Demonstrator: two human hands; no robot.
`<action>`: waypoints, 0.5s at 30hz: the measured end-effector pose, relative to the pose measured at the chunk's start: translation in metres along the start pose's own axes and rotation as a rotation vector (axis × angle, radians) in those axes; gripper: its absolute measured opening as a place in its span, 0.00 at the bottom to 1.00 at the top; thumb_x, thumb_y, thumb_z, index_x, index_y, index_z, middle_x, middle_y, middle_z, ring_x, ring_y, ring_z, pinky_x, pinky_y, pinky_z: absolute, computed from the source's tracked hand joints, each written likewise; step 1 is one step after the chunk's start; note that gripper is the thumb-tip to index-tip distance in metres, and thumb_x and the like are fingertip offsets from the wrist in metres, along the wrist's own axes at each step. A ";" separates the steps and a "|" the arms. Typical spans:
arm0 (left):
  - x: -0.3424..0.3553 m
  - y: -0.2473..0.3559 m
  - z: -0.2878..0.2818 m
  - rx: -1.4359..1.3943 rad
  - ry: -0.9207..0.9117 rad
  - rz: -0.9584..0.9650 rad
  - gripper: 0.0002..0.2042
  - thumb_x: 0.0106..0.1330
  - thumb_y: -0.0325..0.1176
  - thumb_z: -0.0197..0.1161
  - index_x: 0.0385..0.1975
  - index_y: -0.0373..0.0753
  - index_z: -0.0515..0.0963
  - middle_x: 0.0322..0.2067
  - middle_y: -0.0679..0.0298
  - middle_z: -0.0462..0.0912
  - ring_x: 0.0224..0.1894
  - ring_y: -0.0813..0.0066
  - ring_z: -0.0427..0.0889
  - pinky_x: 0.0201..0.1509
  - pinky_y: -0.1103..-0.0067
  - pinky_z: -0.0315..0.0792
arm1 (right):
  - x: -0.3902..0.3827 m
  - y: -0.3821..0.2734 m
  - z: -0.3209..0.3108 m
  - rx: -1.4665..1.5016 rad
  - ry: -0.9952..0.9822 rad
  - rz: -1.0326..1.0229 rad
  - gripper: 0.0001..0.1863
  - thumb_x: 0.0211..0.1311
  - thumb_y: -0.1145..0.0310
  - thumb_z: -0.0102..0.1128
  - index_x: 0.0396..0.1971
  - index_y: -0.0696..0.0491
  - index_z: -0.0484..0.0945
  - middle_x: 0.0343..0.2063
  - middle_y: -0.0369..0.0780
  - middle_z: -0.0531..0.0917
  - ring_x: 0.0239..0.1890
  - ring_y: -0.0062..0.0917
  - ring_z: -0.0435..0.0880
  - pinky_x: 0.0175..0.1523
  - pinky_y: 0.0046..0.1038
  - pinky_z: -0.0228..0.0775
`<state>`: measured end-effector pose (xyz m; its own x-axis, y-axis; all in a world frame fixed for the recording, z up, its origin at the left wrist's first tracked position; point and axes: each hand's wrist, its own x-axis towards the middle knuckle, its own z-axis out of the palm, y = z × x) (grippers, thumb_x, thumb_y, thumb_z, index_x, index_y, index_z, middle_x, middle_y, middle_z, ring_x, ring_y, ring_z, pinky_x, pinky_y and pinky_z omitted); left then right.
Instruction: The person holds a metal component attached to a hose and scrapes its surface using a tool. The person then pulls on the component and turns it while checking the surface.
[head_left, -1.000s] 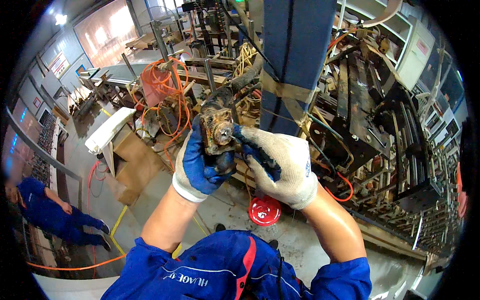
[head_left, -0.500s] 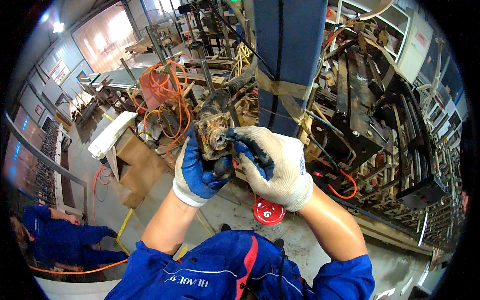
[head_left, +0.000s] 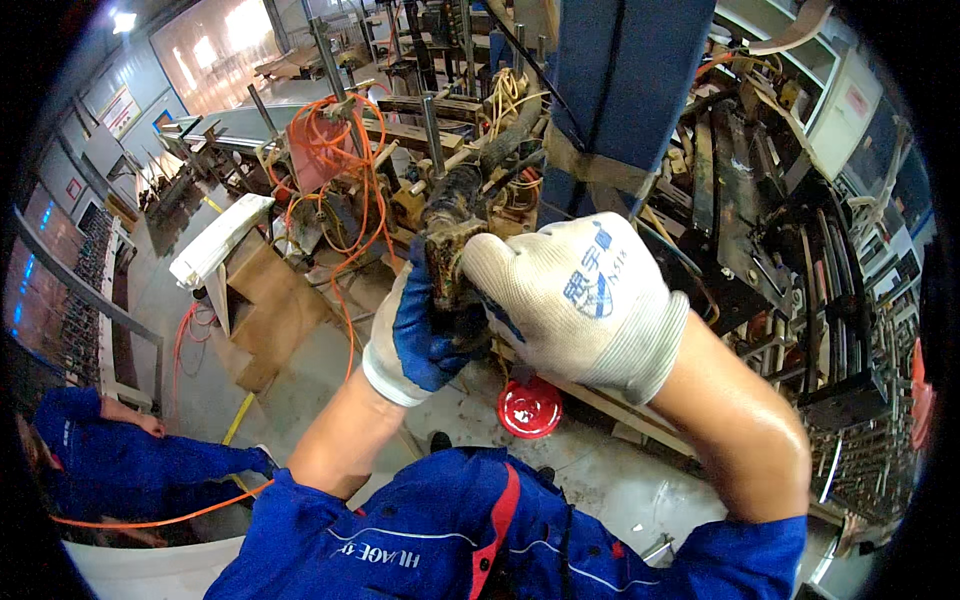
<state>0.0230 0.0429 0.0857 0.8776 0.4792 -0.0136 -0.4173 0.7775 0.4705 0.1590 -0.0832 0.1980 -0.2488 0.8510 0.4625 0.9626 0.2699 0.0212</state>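
Note:
Both gloved hands clasp one dirty metal machine part (head_left: 447, 255), held up close in front of me. My left hand (head_left: 420, 330), in a blue-palmed glove, wraps it from below and the left. My right hand (head_left: 575, 300), in a white knit glove, covers its right side with the fingers closed on it. Only the part's grimy top and front face show between the gloves. Behind the part stands a greasy black rod assembly (head_left: 470, 170).
A blue steel column (head_left: 625, 90) rises just behind my hands. Orange cable (head_left: 330, 160) loops over the bench at the left. A red round cap (head_left: 530, 407) lies on the floor below. Metal racks (head_left: 800, 260) fill the right. Another person in blue (head_left: 120, 465) crouches at lower left.
The held part and both hands have come closer to the camera and fill more of the view. My right hand now covers more of the part.

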 end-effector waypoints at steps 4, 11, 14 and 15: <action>-0.004 0.004 -0.017 0.016 -0.123 -0.006 0.26 0.76 0.52 0.45 0.65 0.43 0.70 0.63 0.56 0.75 0.64 0.54 0.75 0.71 0.55 0.65 | 0.018 0.008 -0.016 0.060 -0.171 0.015 0.13 0.52 0.66 0.66 0.35 0.53 0.75 0.21 0.45 0.81 0.27 0.47 0.82 0.30 0.42 0.74; -0.007 0.014 -0.037 -0.134 -0.337 -0.092 0.27 0.76 0.55 0.44 0.64 0.43 0.71 0.57 0.56 0.80 0.55 0.57 0.81 0.54 0.61 0.79 | 0.013 0.028 0.009 0.686 -0.146 0.034 0.10 0.59 0.67 0.61 0.37 0.56 0.80 0.28 0.51 0.83 0.33 0.47 0.84 0.41 0.39 0.77; -0.010 0.020 -0.041 -0.198 -0.397 -0.139 0.28 0.75 0.56 0.44 0.64 0.42 0.71 0.56 0.55 0.80 0.53 0.58 0.83 0.49 0.62 0.80 | 0.011 0.030 0.018 0.849 -0.131 0.086 0.10 0.60 0.68 0.61 0.38 0.57 0.80 0.26 0.49 0.82 0.29 0.37 0.83 0.40 0.35 0.76; -0.012 0.020 -0.036 -0.159 -0.302 -0.092 0.27 0.75 0.55 0.43 0.63 0.43 0.71 0.56 0.55 0.81 0.52 0.58 0.83 0.50 0.61 0.80 | 0.010 0.033 0.026 0.894 -0.091 0.066 0.10 0.61 0.68 0.61 0.38 0.57 0.80 0.26 0.48 0.82 0.29 0.34 0.83 0.39 0.34 0.76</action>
<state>-0.0043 0.0672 0.0637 0.9336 0.2803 0.2230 -0.3435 0.8771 0.3357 0.1855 -0.0547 0.1803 -0.2399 0.8992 0.3660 0.5426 0.4368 -0.7175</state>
